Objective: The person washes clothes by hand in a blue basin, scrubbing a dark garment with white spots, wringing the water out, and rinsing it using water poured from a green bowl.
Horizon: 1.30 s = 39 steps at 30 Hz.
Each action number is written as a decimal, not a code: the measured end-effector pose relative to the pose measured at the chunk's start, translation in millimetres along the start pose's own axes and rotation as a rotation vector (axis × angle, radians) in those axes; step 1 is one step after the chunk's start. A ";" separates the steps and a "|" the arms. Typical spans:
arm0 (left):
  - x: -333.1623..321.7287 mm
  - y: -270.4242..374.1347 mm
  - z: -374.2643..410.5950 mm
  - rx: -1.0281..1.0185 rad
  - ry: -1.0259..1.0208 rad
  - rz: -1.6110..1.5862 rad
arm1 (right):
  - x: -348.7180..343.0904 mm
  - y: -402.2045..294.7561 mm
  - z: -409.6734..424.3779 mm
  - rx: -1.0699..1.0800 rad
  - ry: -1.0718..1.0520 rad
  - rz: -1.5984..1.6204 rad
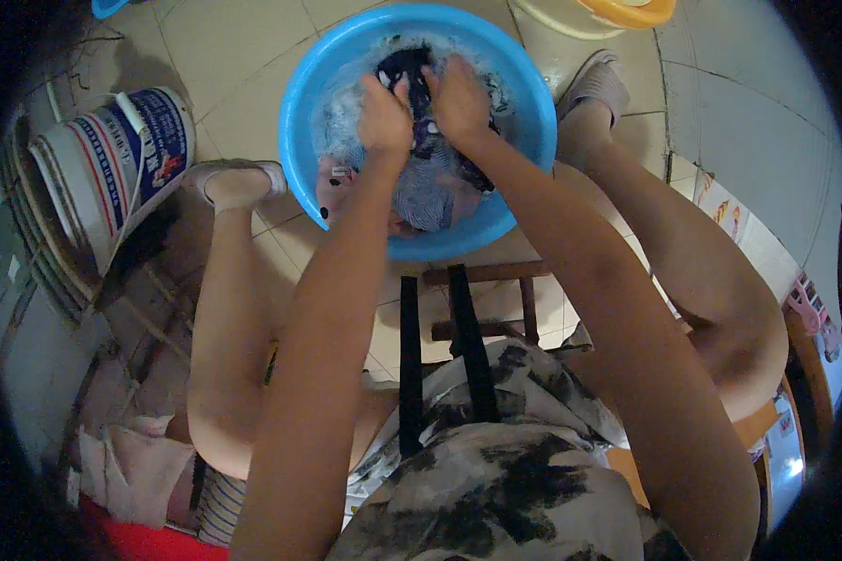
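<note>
A round blue plastic basin (298, 98) on a small wooden stool holds sudsy water and wet clothes. Both my hands are over its far half, gripping a dark garment with white spots (419, 91) stretched between them. My left hand (386, 116) has the garment's left side, thumb up; my right hand (459, 98) has its right side. Nearer to me in the basin lie a blue-and-white striped cloth (424, 193) and, at the left, a pink cloth with black dots (335, 186). The fingertips are partly hidden by the fabric.
A white and blue bucket (130, 154) with a handle stands left of my foot. The stool (491, 272) shows below the basin's near rim. Beyond, at the upper right, are yellow and orange basins (628, 12). My feet and knees flank the blue basin on the tiled floor.
</note>
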State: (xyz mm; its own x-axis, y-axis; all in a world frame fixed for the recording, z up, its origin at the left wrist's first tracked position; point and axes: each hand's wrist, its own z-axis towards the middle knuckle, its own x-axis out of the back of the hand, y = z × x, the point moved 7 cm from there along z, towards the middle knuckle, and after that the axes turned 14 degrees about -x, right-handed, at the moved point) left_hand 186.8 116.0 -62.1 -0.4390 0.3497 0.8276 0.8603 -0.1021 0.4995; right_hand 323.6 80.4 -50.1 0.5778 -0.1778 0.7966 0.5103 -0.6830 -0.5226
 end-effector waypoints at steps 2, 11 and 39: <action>-5.1 -12.7 11.4 0.008 -0.064 0.091 | -4.4 -19.4 11.3 -0.013 -0.206 -0.162; -7.0 -48.1 31.5 0.006 -0.113 -0.265 | -18.8 -18.6 32.9 -0.079 -0.280 -0.146; 132.2 67.9 -174.3 0.451 0.175 -1.720 | 109.9 -114.9 -161.6 0.301 -0.202 0.183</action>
State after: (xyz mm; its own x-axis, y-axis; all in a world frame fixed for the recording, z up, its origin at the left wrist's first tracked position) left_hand 142.0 -6.9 125.9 -0.8242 -0.3190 -0.4678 -0.5661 0.4831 0.6680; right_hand 225.5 24.9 146.6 0.7749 -0.1143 0.6217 0.5333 -0.4100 -0.7400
